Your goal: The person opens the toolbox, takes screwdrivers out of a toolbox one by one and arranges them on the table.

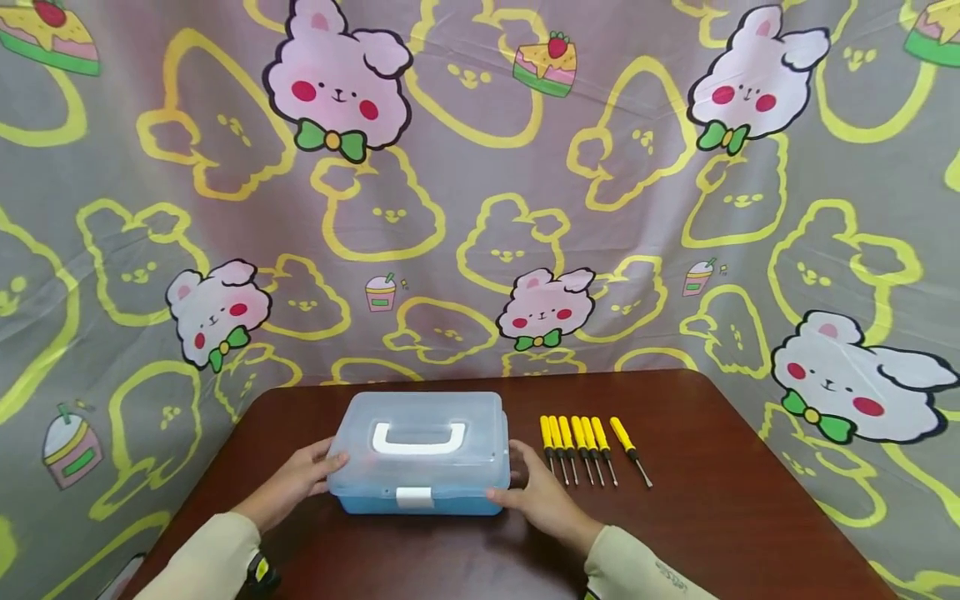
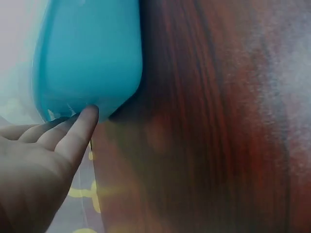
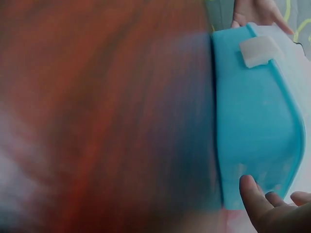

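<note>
A plastic toolbox [image 1: 416,454] with a light blue base, a translucent lid and a white handle [image 1: 418,438] sits closed on the table. Its white latch [image 1: 415,497] faces me. My left hand [image 1: 300,477] touches the left end, thumb at the lid's edge; in the left wrist view its extended fingers [image 2: 77,133] meet the blue base [image 2: 95,53]. On the opposite end rests my right hand [image 1: 536,487], its thumb by the front right corner. The right wrist view shows its fairly straight fingers [image 3: 253,196] against the box; some fingers are hidden behind it.
To the right of the toolbox, several screwdrivers [image 1: 577,442] with yellow and black handles lie in a row, tips toward me. One screwdriver [image 1: 630,450] lies slightly apart at the row's right. The dark wooden table [image 1: 720,517] ends at a patterned curtain [image 1: 480,208].
</note>
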Demonstrator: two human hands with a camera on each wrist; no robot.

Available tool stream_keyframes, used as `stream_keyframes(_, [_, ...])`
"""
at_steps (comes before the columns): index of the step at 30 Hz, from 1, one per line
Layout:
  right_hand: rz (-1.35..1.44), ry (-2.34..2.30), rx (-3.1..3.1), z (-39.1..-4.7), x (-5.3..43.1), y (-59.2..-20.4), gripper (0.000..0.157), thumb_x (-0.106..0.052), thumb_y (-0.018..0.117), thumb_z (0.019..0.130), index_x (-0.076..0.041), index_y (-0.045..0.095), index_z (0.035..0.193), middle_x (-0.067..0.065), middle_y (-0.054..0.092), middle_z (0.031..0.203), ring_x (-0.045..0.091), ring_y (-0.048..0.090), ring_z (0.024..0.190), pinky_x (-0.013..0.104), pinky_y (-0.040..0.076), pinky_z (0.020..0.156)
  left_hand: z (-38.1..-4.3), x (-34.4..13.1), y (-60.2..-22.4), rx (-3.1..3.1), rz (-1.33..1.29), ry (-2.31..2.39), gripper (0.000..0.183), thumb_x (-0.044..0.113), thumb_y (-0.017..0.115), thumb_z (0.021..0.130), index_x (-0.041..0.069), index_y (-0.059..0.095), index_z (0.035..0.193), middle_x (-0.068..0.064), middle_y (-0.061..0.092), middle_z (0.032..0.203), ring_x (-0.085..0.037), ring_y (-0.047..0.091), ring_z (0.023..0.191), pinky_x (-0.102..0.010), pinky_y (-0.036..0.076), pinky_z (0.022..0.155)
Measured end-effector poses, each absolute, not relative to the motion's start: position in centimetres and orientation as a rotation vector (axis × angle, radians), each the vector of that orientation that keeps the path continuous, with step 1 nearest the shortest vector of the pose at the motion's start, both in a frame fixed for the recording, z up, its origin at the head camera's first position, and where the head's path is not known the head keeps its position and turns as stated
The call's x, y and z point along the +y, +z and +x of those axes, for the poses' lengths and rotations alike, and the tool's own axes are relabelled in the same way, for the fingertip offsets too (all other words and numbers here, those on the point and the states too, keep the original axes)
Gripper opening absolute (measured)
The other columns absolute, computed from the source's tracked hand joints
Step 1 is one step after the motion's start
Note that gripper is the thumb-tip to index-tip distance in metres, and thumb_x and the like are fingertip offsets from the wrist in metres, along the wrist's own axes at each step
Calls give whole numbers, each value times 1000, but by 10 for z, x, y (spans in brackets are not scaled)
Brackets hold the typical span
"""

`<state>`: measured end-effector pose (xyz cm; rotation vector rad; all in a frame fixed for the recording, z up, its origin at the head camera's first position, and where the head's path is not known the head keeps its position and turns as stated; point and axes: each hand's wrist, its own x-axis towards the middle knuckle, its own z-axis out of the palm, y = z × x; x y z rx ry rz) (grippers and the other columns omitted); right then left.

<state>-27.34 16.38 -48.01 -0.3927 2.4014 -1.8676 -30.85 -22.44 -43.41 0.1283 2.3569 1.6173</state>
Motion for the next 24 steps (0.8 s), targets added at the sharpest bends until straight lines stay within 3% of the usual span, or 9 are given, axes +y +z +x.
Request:
stream_keyframes(6, [-421, -1805, 2513, -278, 159, -478, 88, -39, 81, 80, -2, 35, 145, 15, 50, 132, 29, 56, 113, 39, 51, 84, -303, -227, -444, 2425, 188, 1540, 90, 30, 75, 87, 3, 21, 153, -24, 42, 142, -34, 50, 119, -51, 45, 96])
stream_keyframes(9, [-439, -1786, 2557, -279, 161, -476, 86, -39, 81, 80, 0, 38, 143, 15, 54, 128, 28, 59, 110, 40, 52, 83, -302, -221, -448, 2524, 187, 1492, 100, 31, 83, 78, 3, 23, 152, -21, 48, 138, -30, 54, 115, -46, 47, 92])
stream_keyframes(15, [-453, -1760, 2574, -278, 162, -472, 85, -42, 78, 82, 1, 39, 145, 14, 56, 128, 24, 61, 108, 41, 51, 87, -294, -215, -452, 2628, 149, 1472, 96, 31, 85, 77, -8, 31, 146, -24, 54, 132, -33, 57, 114, -42, 52, 87])
stream_keyframes(24, [-368, -1741, 2620, -281, 162, -470, 89, -44, 79, 80, 1, 39, 145, 16, 53, 135, 30, 56, 116, 48, 48, 92, -302, -216, -458, 2660, 163, 1501, 94, 33, 86, 75, -7, 36, 144, -22, 56, 130, -32, 59, 113, -42, 52, 86])
